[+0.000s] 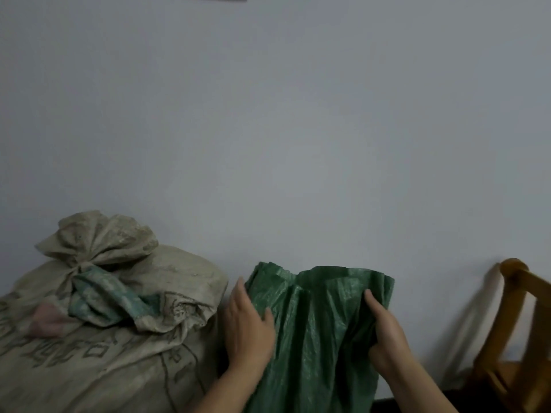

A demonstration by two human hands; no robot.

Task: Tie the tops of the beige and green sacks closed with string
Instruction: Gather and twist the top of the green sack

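Standing upright, mouth up, the green sack point(313, 338) is gripped by the curled right hand point(387, 332); the left hand point(247, 326) presses it straight-fingered. The beige sack point(119, 353) bears illegible print.

Dim, flat, greyish light — soft blur throughout, a faint chair point(513, 271) shadow on the wall point(298, 114)
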